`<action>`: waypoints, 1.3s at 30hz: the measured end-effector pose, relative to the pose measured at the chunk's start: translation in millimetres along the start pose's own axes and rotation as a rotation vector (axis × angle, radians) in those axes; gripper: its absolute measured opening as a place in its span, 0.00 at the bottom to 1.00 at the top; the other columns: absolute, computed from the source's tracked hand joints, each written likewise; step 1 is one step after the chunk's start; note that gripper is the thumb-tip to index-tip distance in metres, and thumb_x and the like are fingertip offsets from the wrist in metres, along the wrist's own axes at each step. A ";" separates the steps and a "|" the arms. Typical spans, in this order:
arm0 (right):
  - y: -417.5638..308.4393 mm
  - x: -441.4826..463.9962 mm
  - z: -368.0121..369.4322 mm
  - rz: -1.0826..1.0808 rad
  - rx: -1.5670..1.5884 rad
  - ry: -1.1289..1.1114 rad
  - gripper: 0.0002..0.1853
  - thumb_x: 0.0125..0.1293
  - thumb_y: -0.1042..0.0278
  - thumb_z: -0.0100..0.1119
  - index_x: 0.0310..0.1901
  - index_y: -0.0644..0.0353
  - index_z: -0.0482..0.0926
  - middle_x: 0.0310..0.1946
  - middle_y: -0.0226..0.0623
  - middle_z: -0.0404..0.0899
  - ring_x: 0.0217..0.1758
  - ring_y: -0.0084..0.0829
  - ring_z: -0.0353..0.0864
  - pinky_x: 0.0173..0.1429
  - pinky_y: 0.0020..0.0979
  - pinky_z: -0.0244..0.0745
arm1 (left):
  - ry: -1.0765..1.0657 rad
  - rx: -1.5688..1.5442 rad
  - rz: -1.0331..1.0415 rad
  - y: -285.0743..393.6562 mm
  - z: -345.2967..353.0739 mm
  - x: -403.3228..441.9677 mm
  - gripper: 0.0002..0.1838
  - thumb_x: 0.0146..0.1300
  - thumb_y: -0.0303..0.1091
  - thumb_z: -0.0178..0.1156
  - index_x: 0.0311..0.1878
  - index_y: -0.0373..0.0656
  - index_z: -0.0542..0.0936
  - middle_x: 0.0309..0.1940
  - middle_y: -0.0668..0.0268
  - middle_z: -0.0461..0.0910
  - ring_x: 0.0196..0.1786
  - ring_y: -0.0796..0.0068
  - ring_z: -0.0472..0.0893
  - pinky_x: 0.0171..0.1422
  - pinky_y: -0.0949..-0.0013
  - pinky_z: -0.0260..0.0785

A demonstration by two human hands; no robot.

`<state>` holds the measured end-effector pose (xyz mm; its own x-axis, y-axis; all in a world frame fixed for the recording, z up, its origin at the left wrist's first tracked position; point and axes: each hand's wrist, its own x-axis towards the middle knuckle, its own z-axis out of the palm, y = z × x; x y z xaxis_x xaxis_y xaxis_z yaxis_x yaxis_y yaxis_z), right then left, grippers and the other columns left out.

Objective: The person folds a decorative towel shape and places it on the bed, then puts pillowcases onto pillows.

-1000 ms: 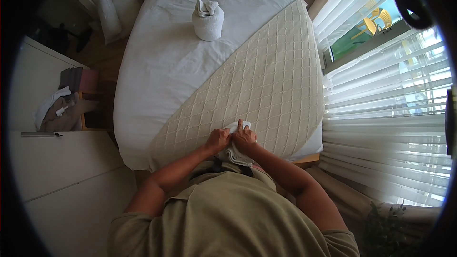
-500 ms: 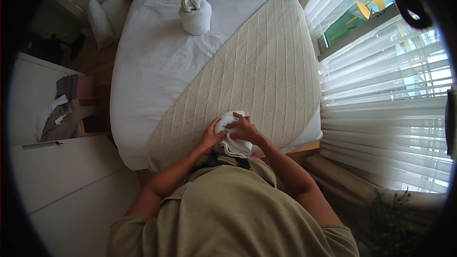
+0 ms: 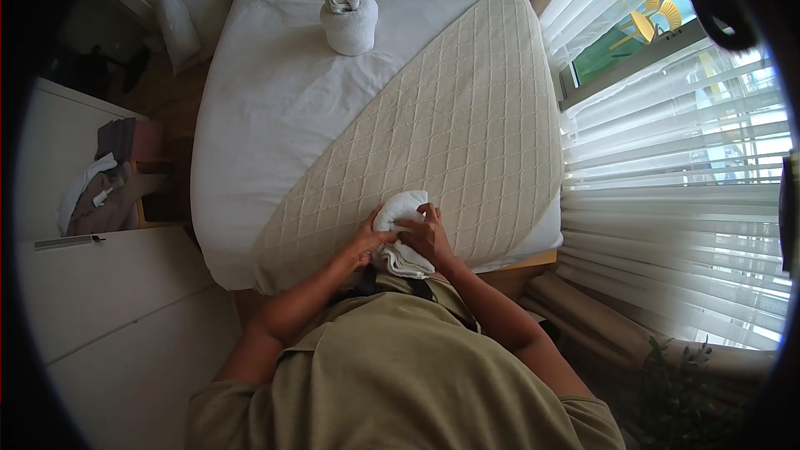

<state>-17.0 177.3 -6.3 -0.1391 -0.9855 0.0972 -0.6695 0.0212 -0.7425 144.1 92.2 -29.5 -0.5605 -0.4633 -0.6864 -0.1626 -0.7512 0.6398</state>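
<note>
A white towel, rolled and folded, is between my hands at the near edge of the bed, close to my body. Its layered folds hang toward me. My left hand grips the towel's left side, with its thumb toward the middle. On the right side, my right hand has its fingers curled onto the top and inner part of the roll. Farther up the bed stands another white towel, rolled into an upright round shape with folded points on top.
A white-sheeted bed has a beige diamond-patterned blanket laid diagonally over it. Sheer curtains hang along the right side. Pillows rest at the far left, and a chair with piled cloths stands left of the bed.
My right hand's fingers have shifted slightly on the towel, and more of the roll's rounded top shows. My left hand stays on its side. The view has tilted slightly.
</note>
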 end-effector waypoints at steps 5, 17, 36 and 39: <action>-15.0 10.6 27.3 0.147 -0.253 -0.085 0.14 0.47 0.67 0.63 0.39 0.50 0.83 0.44 0.49 0.66 0.47 0.49 0.66 0.48 0.45 0.67 | -0.019 0.071 0.108 -16.1 -6.1 10.1 0.48 0.43 0.22 0.64 0.71 0.49 0.56 0.55 0.60 0.73 0.53 0.66 0.75 0.54 0.66 0.71; -39.3 28.3 -22.1 -0.176 -0.045 0.071 0.12 0.41 0.71 0.63 0.31 0.47 0.84 0.44 0.36 0.68 0.45 0.40 0.65 0.50 0.39 0.61 | 0.078 0.052 0.479 3.7 25.3 -45.3 0.45 0.54 0.28 0.61 0.70 0.48 0.44 0.63 0.56 0.56 0.64 0.62 0.61 0.64 0.63 0.62; 25.5 -21.2 -13.7 -0.255 -0.037 -0.120 0.09 0.43 0.73 0.61 0.27 0.46 0.82 0.47 0.30 0.71 0.41 0.37 0.68 0.51 0.35 0.64 | -0.194 1.119 0.680 57.8 7.9 91.5 0.19 0.56 0.45 0.63 0.43 0.43 0.72 0.41 0.57 0.74 0.46 0.53 0.76 0.51 0.60 0.67; 26.9 -14.4 -6.3 -0.241 -0.041 -0.110 0.08 0.44 0.71 0.61 0.29 0.46 0.81 0.47 0.31 0.69 0.42 0.36 0.67 0.52 0.35 0.63 | -0.175 1.154 0.703 53.2 6.9 107.0 0.18 0.55 0.41 0.64 0.43 0.43 0.73 0.39 0.55 0.76 0.45 0.51 0.77 0.47 0.58 0.69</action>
<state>-37.7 193.1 -23.5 0.1062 -0.9753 0.1935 -0.7032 -0.2112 -0.6789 69.8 6.0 -66.6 -0.8863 -0.4519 -0.1012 -0.3348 0.4741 0.8143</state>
